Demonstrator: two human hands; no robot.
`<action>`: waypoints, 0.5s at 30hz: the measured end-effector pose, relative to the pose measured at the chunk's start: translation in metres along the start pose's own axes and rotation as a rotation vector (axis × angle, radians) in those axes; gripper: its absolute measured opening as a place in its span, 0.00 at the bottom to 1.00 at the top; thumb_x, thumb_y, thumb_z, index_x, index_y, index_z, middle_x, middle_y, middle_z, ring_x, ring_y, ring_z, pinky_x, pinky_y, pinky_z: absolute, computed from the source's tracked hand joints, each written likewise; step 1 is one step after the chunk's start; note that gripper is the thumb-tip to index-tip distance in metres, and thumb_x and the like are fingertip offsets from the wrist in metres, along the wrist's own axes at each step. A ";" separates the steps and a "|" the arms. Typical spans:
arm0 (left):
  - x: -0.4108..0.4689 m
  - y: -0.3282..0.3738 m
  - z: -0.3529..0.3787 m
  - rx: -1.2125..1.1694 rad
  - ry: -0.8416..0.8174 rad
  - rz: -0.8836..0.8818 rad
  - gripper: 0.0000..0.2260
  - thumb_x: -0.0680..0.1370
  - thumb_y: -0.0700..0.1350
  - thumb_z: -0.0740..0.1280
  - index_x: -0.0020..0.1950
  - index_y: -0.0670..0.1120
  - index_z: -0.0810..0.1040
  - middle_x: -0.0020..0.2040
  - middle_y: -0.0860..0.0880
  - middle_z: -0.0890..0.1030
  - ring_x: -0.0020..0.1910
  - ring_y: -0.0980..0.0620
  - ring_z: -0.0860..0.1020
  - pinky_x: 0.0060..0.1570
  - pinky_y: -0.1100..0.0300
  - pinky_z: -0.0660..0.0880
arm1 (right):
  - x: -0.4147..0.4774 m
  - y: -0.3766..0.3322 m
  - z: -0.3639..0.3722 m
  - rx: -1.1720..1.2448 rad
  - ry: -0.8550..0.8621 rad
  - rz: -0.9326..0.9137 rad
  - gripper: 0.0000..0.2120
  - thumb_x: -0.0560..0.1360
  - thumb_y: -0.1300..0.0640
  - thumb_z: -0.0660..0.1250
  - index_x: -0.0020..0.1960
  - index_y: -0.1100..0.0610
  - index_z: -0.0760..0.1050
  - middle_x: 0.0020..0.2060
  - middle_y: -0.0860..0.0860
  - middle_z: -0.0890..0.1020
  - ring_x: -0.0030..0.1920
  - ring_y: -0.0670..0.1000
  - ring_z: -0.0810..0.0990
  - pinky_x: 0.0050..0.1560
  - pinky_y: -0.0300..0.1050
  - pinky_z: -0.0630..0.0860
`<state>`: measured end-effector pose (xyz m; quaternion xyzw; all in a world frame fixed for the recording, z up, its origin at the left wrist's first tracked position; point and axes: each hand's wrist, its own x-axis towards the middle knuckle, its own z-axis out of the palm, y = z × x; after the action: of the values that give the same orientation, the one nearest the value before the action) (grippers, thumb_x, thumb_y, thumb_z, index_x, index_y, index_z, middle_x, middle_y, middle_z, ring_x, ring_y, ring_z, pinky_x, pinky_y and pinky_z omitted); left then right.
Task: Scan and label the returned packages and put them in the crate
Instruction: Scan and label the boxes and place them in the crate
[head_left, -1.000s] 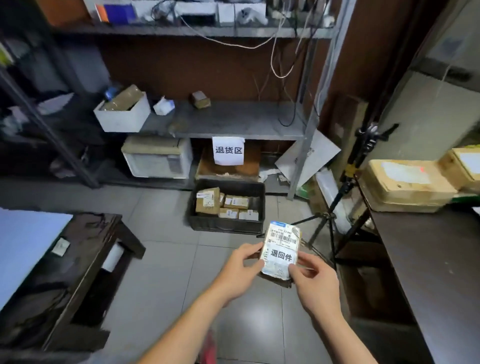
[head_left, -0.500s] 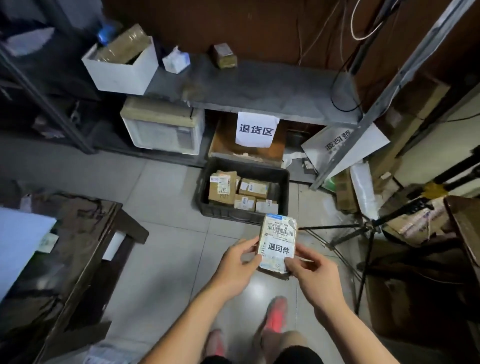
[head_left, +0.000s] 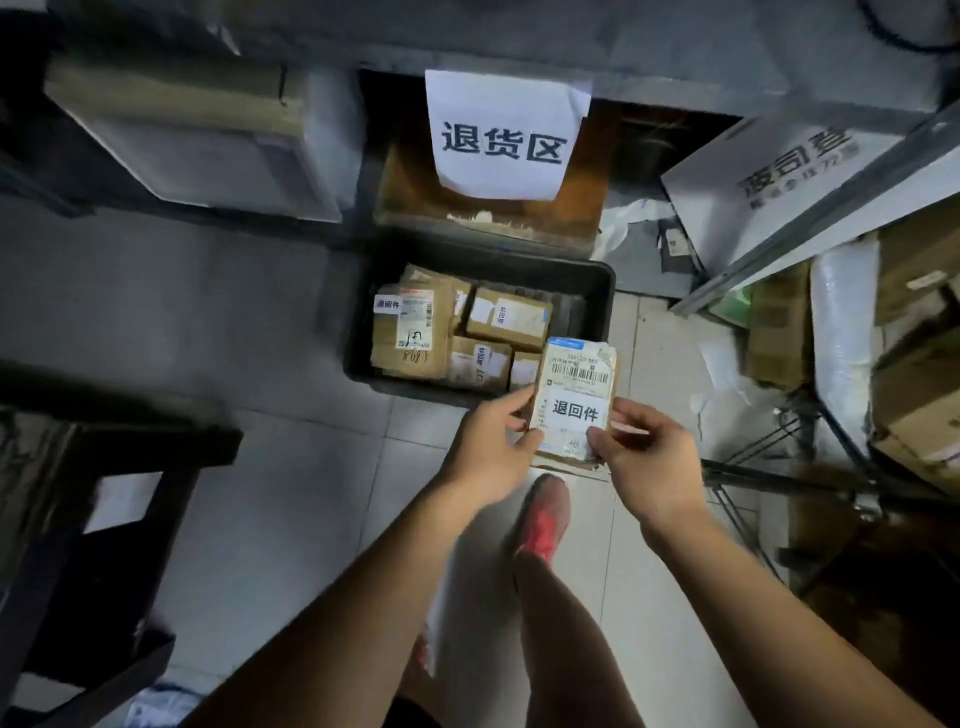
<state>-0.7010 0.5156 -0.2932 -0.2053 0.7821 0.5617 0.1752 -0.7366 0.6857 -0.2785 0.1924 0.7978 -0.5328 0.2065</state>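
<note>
Package is almost at the crate

The left hand (head_left: 491, 447) pinches the left edge of the small package (head_left: 576, 395), and the right hand (head_left: 647, 457) pinches its bottom right corner. The package has its white label on. It hangs over the near right corner of the black crate (head_left: 605, 291), where other boxes (head_left: 415, 332) lie. A second ago the crate was far off. Now the person has stepped close and leans over it, so the drop looks near.

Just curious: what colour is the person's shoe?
The shoe is red, seen best in the head view.
</note>
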 end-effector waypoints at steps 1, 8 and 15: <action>0.028 -0.005 0.005 -0.002 -0.009 -0.007 0.25 0.79 0.38 0.68 0.74 0.55 0.72 0.49 0.54 0.83 0.37 0.65 0.75 0.40 0.74 0.70 | 0.028 0.007 0.005 -0.001 0.005 0.010 0.15 0.73 0.68 0.73 0.56 0.53 0.82 0.45 0.48 0.87 0.46 0.47 0.86 0.43 0.40 0.82; 0.192 -0.081 0.051 0.079 -0.021 0.032 0.24 0.77 0.35 0.70 0.72 0.46 0.74 0.58 0.52 0.78 0.46 0.61 0.77 0.51 0.70 0.76 | 0.195 0.070 0.055 -0.148 0.067 0.078 0.11 0.71 0.62 0.76 0.43 0.48 0.80 0.40 0.44 0.86 0.43 0.50 0.86 0.47 0.49 0.84; 0.331 -0.162 0.092 0.033 -0.029 -0.029 0.21 0.76 0.35 0.72 0.68 0.45 0.77 0.60 0.50 0.79 0.50 0.54 0.82 0.48 0.64 0.80 | 0.323 0.136 0.097 -0.247 0.076 0.067 0.13 0.72 0.60 0.75 0.55 0.51 0.83 0.47 0.48 0.87 0.47 0.48 0.85 0.51 0.49 0.84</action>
<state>-0.8957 0.5156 -0.6187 -0.2058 0.7856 0.5490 0.1979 -0.9247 0.6721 -0.5899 0.2120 0.8577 -0.4157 0.2158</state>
